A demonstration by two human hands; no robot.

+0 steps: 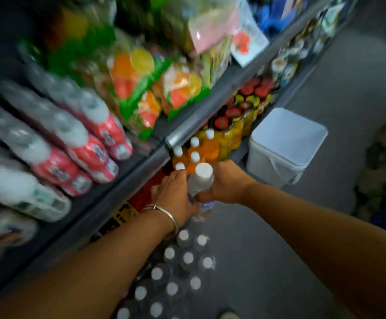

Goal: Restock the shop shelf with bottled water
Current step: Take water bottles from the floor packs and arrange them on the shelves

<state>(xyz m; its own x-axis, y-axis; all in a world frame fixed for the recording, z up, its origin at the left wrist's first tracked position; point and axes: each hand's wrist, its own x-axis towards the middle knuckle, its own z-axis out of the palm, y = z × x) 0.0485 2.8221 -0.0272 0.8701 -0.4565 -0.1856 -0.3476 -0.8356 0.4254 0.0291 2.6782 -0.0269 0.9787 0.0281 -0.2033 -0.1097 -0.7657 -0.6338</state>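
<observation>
A clear water bottle (200, 183) with a white cap stands upright between my two hands, in front of the lower shelf. My right hand (225, 184) grips its right side with the fingers curled round the body. My left hand (176, 192), with a silver bangle at the wrist, lies against its left side, fingers spread toward the shelf. On the floor below, a pack of several water bottles (178, 272) shows white caps. The view is blurred by motion.
Orange drink bottles (195, 153) with white caps stand on the lower shelf just beyond my hands. Jars with red lids (233, 116) fill the shelf further right. A white bin (286, 143) stands on the grey floor. Snack bags and red-labelled bottles lie on the upper shelf (187, 125).
</observation>
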